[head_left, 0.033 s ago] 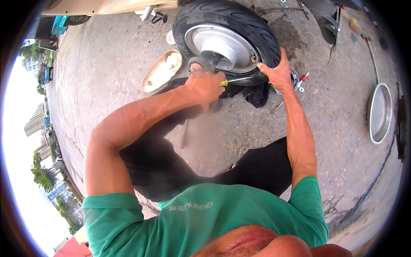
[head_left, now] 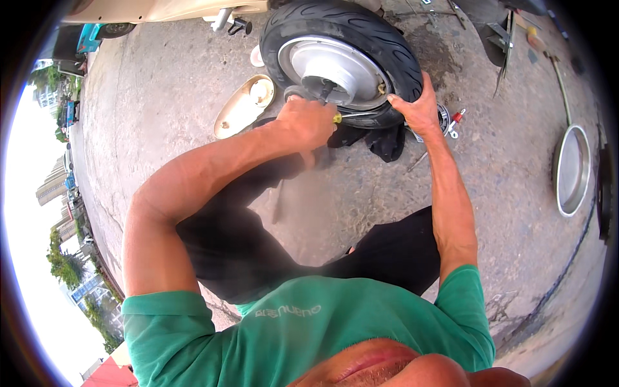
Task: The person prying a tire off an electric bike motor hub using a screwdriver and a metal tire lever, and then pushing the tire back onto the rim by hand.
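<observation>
A black scooter tyre (head_left: 401, 58) on a silver hub wheel (head_left: 338, 80) leans in front of me, top middle. My left hand (head_left: 308, 126) is closed round a tool with a bit of yellow handle (head_left: 337, 119) showing; its thin metal shaft runs right along the tyre's near edge. It looks like a screwdriver, though my fist hides most of it. Beside that fist a grey rounded piece (head_left: 294, 92) shows, and a black cable (head_left: 327, 90) comes out of the hub. My right hand (head_left: 420, 111) grips the tyre's right side, thumb near the rim.
Under the wheel lies a dark cloth (head_left: 387, 145). A cream plastic cover (head_left: 225, 119) rests to its left, and a red-handled tool (head_left: 458, 117) to its right. Farther right are a round metal pan (head_left: 572, 171) and a long rod (head_left: 560, 84). A cream vehicle body (head_left: 161, 9) borders the top.
My left fist has shifted slightly up and turned, covering more of the yellow handle. My left elbow has swung a little outward. The wheel and my right hand look unmoved.
</observation>
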Demonstrator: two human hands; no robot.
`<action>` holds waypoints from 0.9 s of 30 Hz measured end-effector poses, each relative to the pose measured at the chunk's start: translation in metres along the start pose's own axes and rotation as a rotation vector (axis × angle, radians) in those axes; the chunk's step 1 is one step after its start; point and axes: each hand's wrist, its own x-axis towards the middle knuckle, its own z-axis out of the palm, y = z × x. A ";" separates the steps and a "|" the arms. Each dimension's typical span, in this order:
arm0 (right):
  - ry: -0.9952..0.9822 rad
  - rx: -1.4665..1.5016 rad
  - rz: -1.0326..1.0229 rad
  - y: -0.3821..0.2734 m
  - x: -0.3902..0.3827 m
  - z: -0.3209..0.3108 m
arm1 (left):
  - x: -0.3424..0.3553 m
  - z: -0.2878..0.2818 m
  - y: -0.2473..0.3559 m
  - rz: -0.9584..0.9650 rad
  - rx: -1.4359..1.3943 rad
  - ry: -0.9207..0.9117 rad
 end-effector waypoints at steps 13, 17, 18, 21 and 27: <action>-0.001 -0.018 -0.002 -0.006 -0.001 0.001 | 0.068 -0.064 0.041 0.115 0.277 -0.296; 0.018 -0.019 0.005 -0.010 -0.002 -0.002 | 0.085 -0.071 0.049 0.089 0.297 -0.552; -0.003 -0.004 -0.001 -0.006 0.000 -0.002 | 0.090 -0.070 0.050 0.076 0.308 -0.578; -0.033 -0.013 -0.010 -0.002 0.003 -0.003 | 0.102 -0.066 0.054 0.054 0.346 -0.639; 0.000 -0.029 0.001 -0.006 0.003 -0.003 | 0.091 -0.041 0.045 -0.098 0.015 -0.540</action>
